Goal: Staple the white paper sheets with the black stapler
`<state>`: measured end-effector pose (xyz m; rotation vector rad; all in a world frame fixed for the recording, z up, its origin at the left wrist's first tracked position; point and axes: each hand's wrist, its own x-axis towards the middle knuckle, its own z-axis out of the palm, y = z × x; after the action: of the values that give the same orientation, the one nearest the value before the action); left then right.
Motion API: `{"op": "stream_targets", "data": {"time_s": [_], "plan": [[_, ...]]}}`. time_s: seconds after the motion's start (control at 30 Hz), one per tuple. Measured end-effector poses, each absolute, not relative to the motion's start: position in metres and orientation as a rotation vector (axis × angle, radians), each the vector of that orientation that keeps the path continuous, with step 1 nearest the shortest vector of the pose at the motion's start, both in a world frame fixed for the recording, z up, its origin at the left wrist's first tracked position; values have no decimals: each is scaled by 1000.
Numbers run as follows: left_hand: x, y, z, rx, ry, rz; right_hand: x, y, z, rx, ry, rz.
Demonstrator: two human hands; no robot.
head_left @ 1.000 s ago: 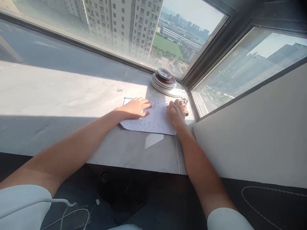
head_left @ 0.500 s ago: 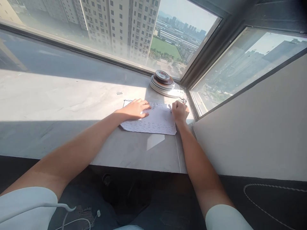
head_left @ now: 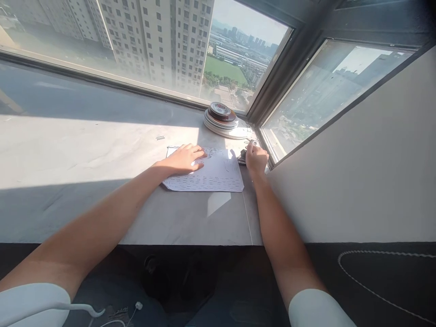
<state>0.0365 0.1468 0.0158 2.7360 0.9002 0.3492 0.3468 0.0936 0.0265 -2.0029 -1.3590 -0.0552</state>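
A sheet of white paper (head_left: 221, 172) with dark lines and marks lies on the pale windowsill (head_left: 190, 218). Resting flat on its left part is my left hand (head_left: 185, 159), fingers stretched out toward the right. Just past the paper's right edge, my right hand (head_left: 256, 160) is closed, with its knuckles toward the window corner. Whatever is in its fingers is hidden or too small to name. A small dark object (head_left: 242, 157) lies between that hand and the paper; its kind is unclear. Something small and shiny (head_left: 252, 142) shows by the fingertips.
Behind the paper, a stack of round plate-like discs (head_left: 225, 128) stands in the window corner, a dark round piece with a patterned top (head_left: 220, 109) on it. Small thin strips (head_left: 160, 137) lie on the sill. A white wall (head_left: 361, 172) rises at the right.
My right hand has shifted right, away from the paper's edge, so the dark object beside it now shows. My left hand stays flat on the paper. The view has turned slightly.
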Motion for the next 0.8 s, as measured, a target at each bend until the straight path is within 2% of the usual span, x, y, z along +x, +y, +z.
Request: {"op": "stream_targets", "data": {"time_s": [0.23, 0.37, 0.53, 0.67, 0.8], "plan": [[35, 145, 19, 2738, 902, 358, 391, 84, 28, -1697, -1776, 279], [35, 144, 20, 2737, 912, 349, 399, 87, 24, -1747, -1798, 117], [35, 144, 21, 2656, 946, 374, 353, 83, 45, -1655, -1388, -146], [30, 144, 25, 2567, 930, 408, 293, 73, 54, -1512, -1575, 161], [21, 145, 31, 2466, 892, 377, 259, 76, 38, -1407, -1721, 467]]}}
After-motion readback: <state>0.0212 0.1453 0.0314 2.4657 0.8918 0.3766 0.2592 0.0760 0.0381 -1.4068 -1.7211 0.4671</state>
